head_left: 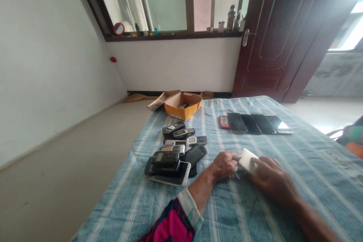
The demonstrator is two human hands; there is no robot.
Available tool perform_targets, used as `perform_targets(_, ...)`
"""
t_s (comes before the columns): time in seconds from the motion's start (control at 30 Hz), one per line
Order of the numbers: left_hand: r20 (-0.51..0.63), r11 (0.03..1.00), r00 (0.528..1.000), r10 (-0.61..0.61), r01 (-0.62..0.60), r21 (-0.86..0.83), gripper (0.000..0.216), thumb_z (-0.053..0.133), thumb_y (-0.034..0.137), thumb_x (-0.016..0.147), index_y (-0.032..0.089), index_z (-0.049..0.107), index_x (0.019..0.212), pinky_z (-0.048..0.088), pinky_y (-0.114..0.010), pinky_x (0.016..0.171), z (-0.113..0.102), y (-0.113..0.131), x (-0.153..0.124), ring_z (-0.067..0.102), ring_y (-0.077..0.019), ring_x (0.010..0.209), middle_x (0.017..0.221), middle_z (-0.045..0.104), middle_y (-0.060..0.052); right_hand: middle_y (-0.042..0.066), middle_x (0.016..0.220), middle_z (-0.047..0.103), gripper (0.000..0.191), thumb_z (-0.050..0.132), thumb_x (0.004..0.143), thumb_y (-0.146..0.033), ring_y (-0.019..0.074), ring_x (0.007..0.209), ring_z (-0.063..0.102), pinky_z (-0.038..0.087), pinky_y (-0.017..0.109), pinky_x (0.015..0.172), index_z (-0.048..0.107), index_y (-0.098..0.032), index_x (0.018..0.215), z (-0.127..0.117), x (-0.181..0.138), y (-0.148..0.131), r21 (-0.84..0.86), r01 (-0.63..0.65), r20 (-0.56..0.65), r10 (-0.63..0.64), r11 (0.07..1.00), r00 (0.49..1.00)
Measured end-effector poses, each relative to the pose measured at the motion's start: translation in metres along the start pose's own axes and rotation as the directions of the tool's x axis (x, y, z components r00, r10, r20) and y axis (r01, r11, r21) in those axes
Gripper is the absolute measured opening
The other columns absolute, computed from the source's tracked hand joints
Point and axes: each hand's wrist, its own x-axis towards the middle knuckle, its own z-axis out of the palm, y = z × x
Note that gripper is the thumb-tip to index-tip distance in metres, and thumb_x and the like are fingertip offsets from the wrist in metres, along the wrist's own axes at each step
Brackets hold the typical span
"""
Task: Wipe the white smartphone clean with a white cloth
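My right hand is closed around a white phone, held tilted just above the bed. At the phone's left edge is my left hand, its fingers pinched together. Something small and dark pokes out of that pinch toward the phone, and a pale, blurred bit shows beneath it; I cannot make out what they are. Left of my left hand lies a loose heap of old phones, with a black keypad phone on top of a white-edged smartphone. A dark touchscreen phone lies nearest my left hand.
Beyond my hands, a red phone and several dark smartphones lie in a row. An orange cardboard box, flap open, stands at the far left edge of the blue striped cloth. A dark red door stands behind.
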Motion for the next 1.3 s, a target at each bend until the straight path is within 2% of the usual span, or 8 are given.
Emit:
perform_targets(0.1, -0.012, 1.0, 1.0, 0.015, -0.015, -0.008, 0.018, 0.048, 0.017, 0.082, 0.016, 0.061, 0.068, 0.04, -0.022, 0.064, -0.001, 0.004, -0.001, 0.049, -0.0123, 0.065, 0.067, 0.056, 0.0, 0.007, 0.101, 0.062, 0.033, 0.062, 0.079, -0.035, 0.0228, 0.089, 0.058, 0.05, 0.033, 0.068, 0.061, -0.023, 0.111, 0.0, 0.001, -0.001, -0.053, 0.025, 0.012, -0.024, 0.998, 1.0)
perform_targets(0.23, -0.046, 0.999, 0.999, -0.001, 0.0, -0.039, 0.039, 0.038, 0.039, 0.092, 0.015, 0.061, 0.072, 0.039, -0.024, 0.061, 0.001, 0.007, 0.0, 0.048, -0.0131, 0.063, 0.066, 0.055, -0.001, 0.008, 0.095, 0.062, 0.033, 0.061, 0.08, -0.034, 0.0238, 0.088, 0.057, 0.048, 0.032, 0.067, 0.062, -0.02, 0.109, -0.003, 0.003, -0.009, -0.108, 0.079, 0.057, -0.073, 0.991, 0.996)
perform_targets(0.3, -0.076, 0.998, 0.997, -0.022, 0.017, -0.069, 0.047, 0.03, 0.044, 0.094, 0.015, 0.061, 0.073, 0.038, -0.024, 0.058, 0.003, 0.007, 0.001, 0.047, -0.0132, 0.06, 0.063, 0.054, -0.001, 0.008, 0.095, 0.061, 0.03, 0.06, 0.08, -0.032, 0.0236, 0.089, 0.056, 0.047, 0.031, 0.067, 0.063, -0.02, 0.107, -0.005, 0.005, -0.014, -0.112, 0.089, 0.058, -0.083, 0.99, 0.995)
perform_targets(0.5, -0.144, 0.993, 0.989, -0.038, 0.021, -0.113, 0.036, 0.034, 0.028, 0.088, 0.014, 0.062, 0.07, 0.04, -0.023, 0.059, 0.008, 0.004, 0.002, 0.05, -0.0132, 0.061, 0.065, 0.058, -0.002, 0.008, 0.096, 0.062, 0.029, 0.059, 0.079, -0.032, 0.0231, 0.089, 0.057, 0.047, 0.03, 0.067, 0.064, -0.021, 0.105, -0.003, 0.004, -0.021, -0.094, 0.122, 0.011, -0.121, 0.988, 0.993)
perform_targets(0.63, -0.161, 0.993, 0.987, -0.01, -0.009, -0.117, 0.03, 0.041, 0.021, 0.084, 0.012, 0.069, 0.087, 0.046, -0.023, 0.069, 0.009, 0.0, 0.003, 0.059, -0.015, 0.073, 0.082, 0.069, -0.006, 0.009, 0.097, 0.061, 0.03, 0.059, 0.08, -0.035, 0.0241, 0.089, 0.057, 0.048, 0.031, 0.066, 0.063, -0.02, 0.106, -0.001, 0.003, -0.021, -0.12, 0.128, 0.002, -0.129, 0.985, 0.992)
perform_targets(0.77, -0.163, 0.995, 0.987, -0.009, -0.007, -0.097, 0.033, 0.047, 0.02, 0.081, 0.009, 0.069, 0.104, 0.048, -0.025, 0.076, 0.011, -0.004, 0.006, 0.064, -0.018, 0.086, 0.099, 0.072, -0.009, 0.008, 0.098, 0.062, 0.032, 0.059, 0.08, -0.037, 0.0245, 0.088, 0.058, 0.049, 0.032, 0.067, 0.062, -0.021, 0.108, -0.001, 0.003, -0.021, -0.14, 0.114, 0.01, -0.114, 0.984, 0.993)
perform_targets(0.9, -0.169, 0.998, 0.985, -0.023, 0.012, -0.063, 0.034, 0.05, 0.024, 0.082, 0.009, 0.069, 0.107, 0.049, -0.026, 0.076, 0.012, -0.004, 0.007, 0.065, -0.0184, 0.084, 0.096, 0.073, -0.009, 0.008, 0.096, 0.062, 0.034, 0.059, 0.08, -0.039, 0.0252, 0.09, 0.058, 0.049, 0.033, 0.067, 0.062, -0.021, 0.108, -0.002, 0.003, -0.019, -0.129, 0.103, 0.008, -0.103, 0.986, 0.995)
perform_targets(1.3, -0.152, 0.999, 0.988, -0.015, 0.022, 0.042, 0.024, 0.055, 0.02, 0.079, 0.011, 0.072, 0.093, 0.048, -0.024, 0.072, 0.012, -0.001, 0.007, 0.063, -0.017, 0.077, 0.085, 0.072, -0.007, 0.008, 0.1, 0.065, 0.042, 0.061, 0.077, -0.051, 0.0247, 0.087, 0.061, 0.05, 0.033, 0.065, 0.064, -0.025, 0.11, -0.002, -0.001, -0.002, -0.145, 0.025, 0.017, -0.023, 0.989, 1.0)
